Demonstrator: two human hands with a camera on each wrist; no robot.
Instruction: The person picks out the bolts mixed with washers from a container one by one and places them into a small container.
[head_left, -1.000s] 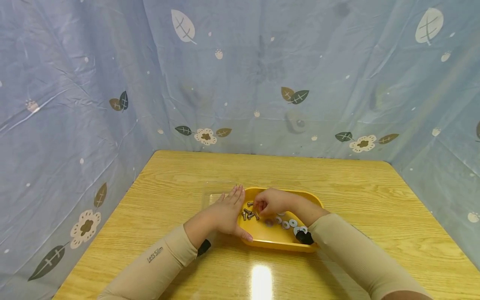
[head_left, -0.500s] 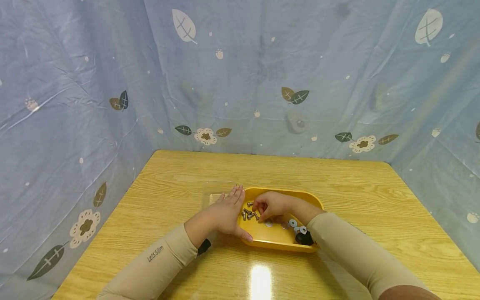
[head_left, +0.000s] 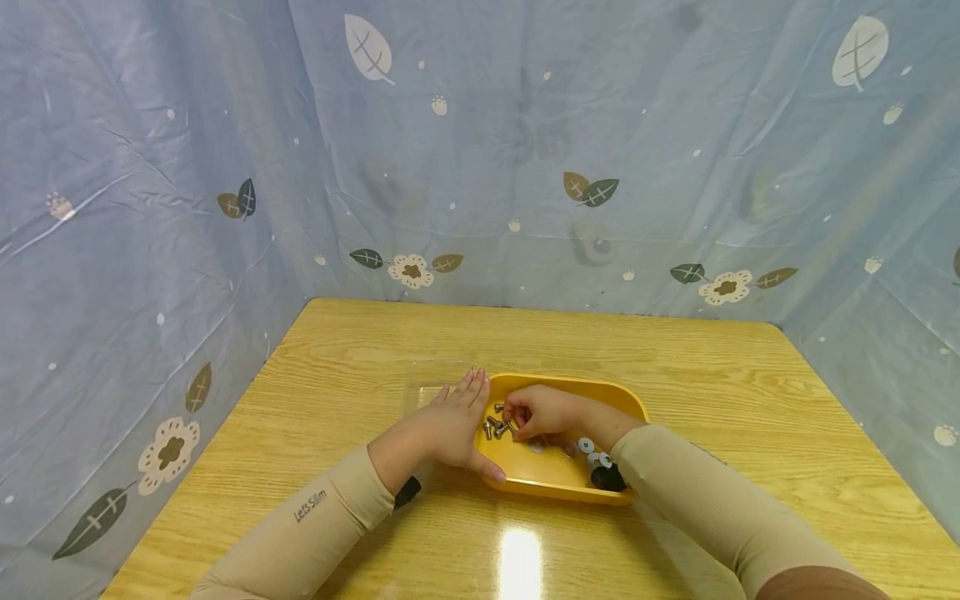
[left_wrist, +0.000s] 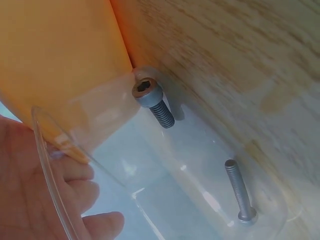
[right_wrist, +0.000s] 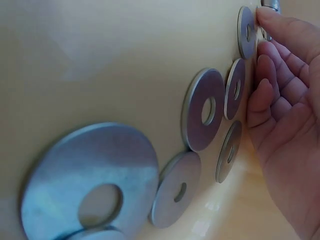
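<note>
In the head view my left hand (head_left: pixel 450 429) rests at the left end of a yellow tray (head_left: pixel 558 486), fingers straight and thumb along the near rim. My right hand (head_left: pixel 547 412) reaches into the tray, thumb and forefinger pinching a small socket-head screw (head_left: pixel 512 428) beside several loose ones (head_left: pixel 496 427). In the right wrist view, flat metal washers (right_wrist: pixel 202 110) lie next to the right hand's curled fingers, and part of a screw (right_wrist: pixel 271 5) shows at the fingertips. The left wrist view shows two screws, one short and thick (left_wrist: pixel 150 97), one long (left_wrist: pixel 239 190), in a clear plastic box.
The clear plastic box (head_left: pixel 414 400) stands left of the tray, partly hidden behind the left hand. A black object (head_left: pixel 609 477) is in the tray's near right corner, by the right sleeve. The wooden table (head_left: pixel 360 333) is backed by a patterned blue curtain (head_left: pixel 480 167).
My right hand has shifted slightly left toward the loose screws, its thumb closing in on one of them. The left hand stays in place on the tray.
</note>
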